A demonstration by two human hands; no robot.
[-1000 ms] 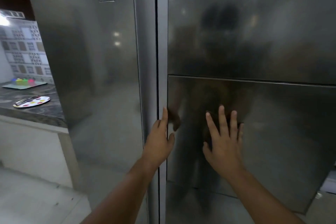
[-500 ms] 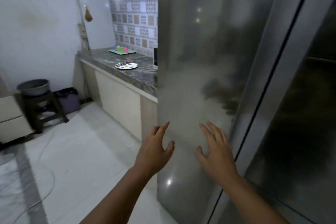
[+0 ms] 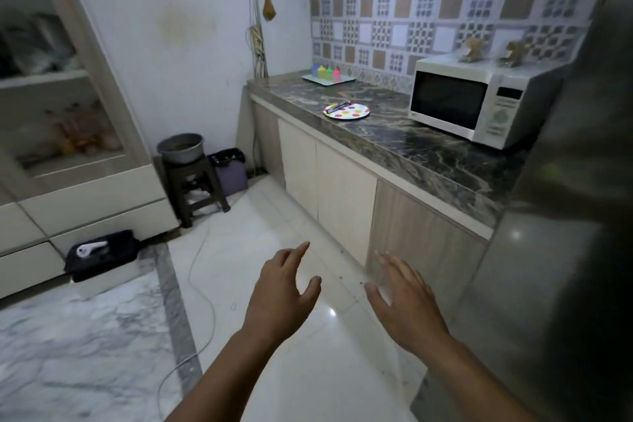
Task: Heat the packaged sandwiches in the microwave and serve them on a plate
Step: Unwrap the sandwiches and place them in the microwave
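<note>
Room: a small kitchen with a pale marble floor (image 3: 308, 370), white walls and patterned wall tiles behind the work area.
Fridge: a tall steel-faced fridge (image 3: 565, 250) fills the right edge, doors closed as far as I can see.
Cabinet: a cream cabinet (image 3: 51, 113) with glass fronts stands along the left wall.
Surface: a dark veined stone surface (image 3: 411, 144) over light cupboard doors, mostly bare.
Microwave: a white microwave (image 3: 479, 99) sits on the surface near the fridge, door closed.
Stool and basin: a dark stool (image 3: 195, 188) in the corner carries a grey basin (image 3: 180, 147).
Plate: a white plate (image 3: 347, 111) with coloured dots lies well left of the microwave, some thin utensil resting across it.
Sandwiches: not in sight anywhere; probably in the fridge, though that is a guess.
Handling: packaged sandwiches should be light and soft, with slippery film, so hold the pack by its edges or flat underneath rather than squeezing.
Left hand: the left hand (image 3: 281, 298) hangs over the floor, fingers spread, grip wide and empty.
Right hand: the right hand (image 3: 406, 301) likewise, fingers loose and apart, grip empty, near the cupboard fronts but touching nothing.
</note>
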